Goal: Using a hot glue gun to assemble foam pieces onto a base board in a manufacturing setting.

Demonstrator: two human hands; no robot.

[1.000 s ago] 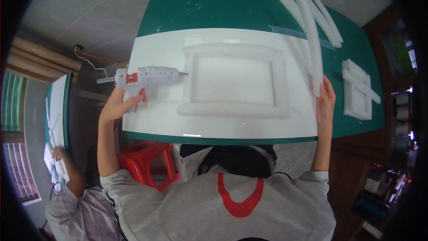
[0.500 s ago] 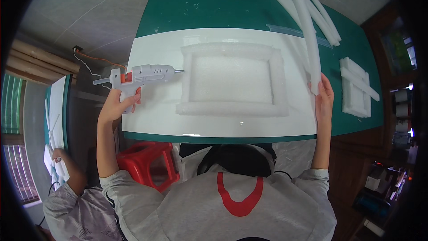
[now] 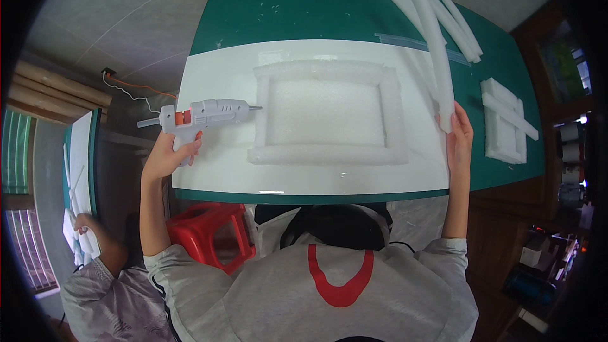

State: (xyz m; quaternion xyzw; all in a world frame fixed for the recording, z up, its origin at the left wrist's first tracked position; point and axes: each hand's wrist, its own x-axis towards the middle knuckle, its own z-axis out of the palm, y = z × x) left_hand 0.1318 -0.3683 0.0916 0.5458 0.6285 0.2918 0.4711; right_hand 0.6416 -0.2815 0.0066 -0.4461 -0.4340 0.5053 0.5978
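Observation:
My left hand is wrapped round the handle of a light grey hot glue gun, above the left part of the white board. The gun's metal nozzle points right, at the left wall of a shallow white foam tray with raised strips along its sides. I cannot tell whether the nozzle touches the foam. At the board's right edge my right hand grips the near end of a long white foam strip, which slants away toward the table's far side. Some fingers are hidden behind the strip.
More foam strips lie on the green table at the far right. A smaller foam piece with a strip across it lies on the right. Beneath the front edge stands a red stool. Another person's hand works at the left table.
The glue gun and my left hand have come slightly nearer to me and a little to the right. My right hand keeps its grip on the foam strip.

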